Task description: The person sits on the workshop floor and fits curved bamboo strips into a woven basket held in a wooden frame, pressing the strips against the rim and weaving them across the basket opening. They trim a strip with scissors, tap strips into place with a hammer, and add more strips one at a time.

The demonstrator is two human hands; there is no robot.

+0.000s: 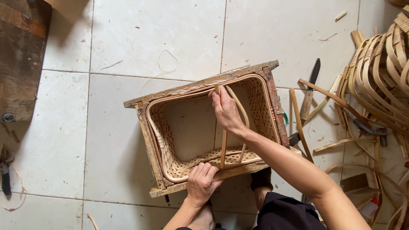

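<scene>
A rectangular woven cane basket [164, 145] sits inside a rough wooden frame [147, 140] on the tiled floor. A bent bamboo strip [223, 142], shaped like a handle, spans the basket from the far rim to the near rim. My right hand [226, 111] pinches the top of this strip at the far rim. My left hand [201, 182] presses on the near edge of the frame, right where the strip's lower end meets the basket rim. The basket's bottom shows an open lattice weave.
A pile of bent bamboo handles [383, 72] lies at the right. A knife [310, 89] and loose bamboo strips [299, 123] rest beside the frame. A dark wooden block [21, 55] is at the upper left, pliers [5, 176] at the left edge.
</scene>
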